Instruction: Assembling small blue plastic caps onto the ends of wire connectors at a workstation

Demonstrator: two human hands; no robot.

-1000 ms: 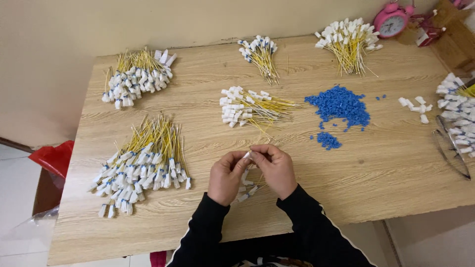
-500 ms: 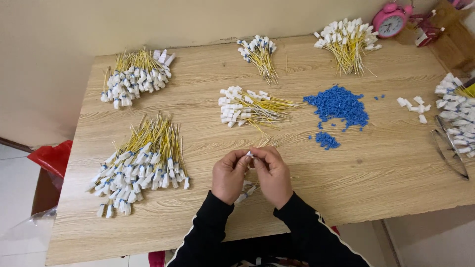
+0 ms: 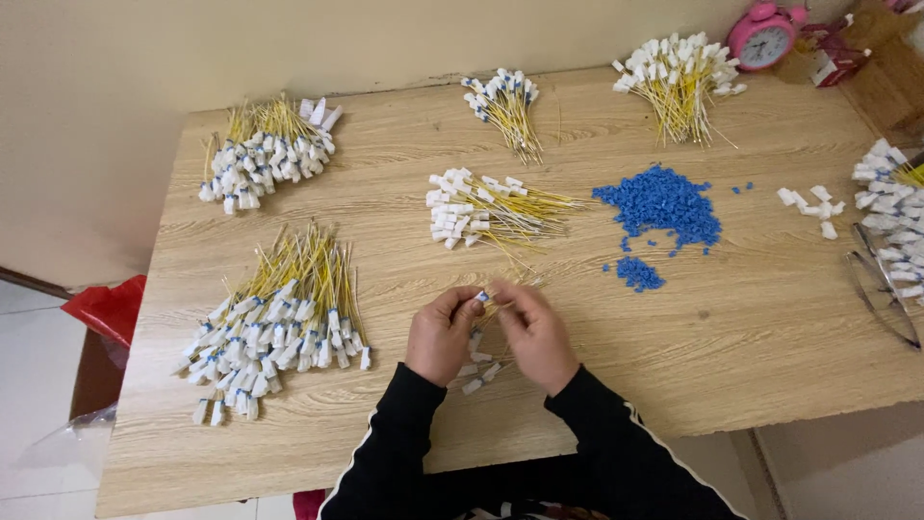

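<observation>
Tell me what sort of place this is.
Probably a home workspace for piecework: a wooden table against a plain wall, piles of yellow wires with white plugs, loose blue plastic bits, and a pink alarm clock.

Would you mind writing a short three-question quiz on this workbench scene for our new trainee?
1. True or false: the heap of blue beads lies to the left of the left hand.
2. What do both hands pinch between them? A) the pink clock B) a small white-and-blue piece C) the scissors
3. Fill in: the wires in each bundle on the table are ____ in colour.

Key: 1 false, they lie to the right, beyond the right hand; 2 B; 3 yellow.
</observation>
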